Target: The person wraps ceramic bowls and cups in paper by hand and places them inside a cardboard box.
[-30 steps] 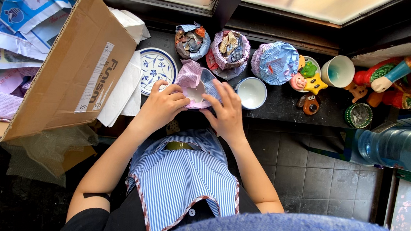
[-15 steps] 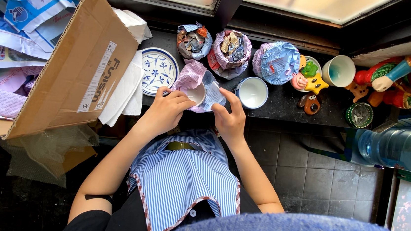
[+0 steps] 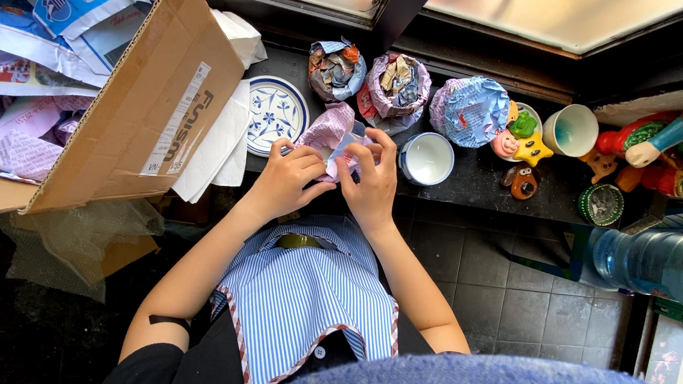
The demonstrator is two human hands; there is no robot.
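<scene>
Dark ledge point(image 3: 474, 183) crowded | both hands' fingers clamped on pink-paper bundle point(image 3: 332, 133) at front edge | cup point(image 3: 427, 158) beside

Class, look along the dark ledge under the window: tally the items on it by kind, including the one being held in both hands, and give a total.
Paper-wrapped bundles: 4 – three standing, one held by left hand and right hand
Patterned plates: 1
Cups: 2
Total: 7
</scene>
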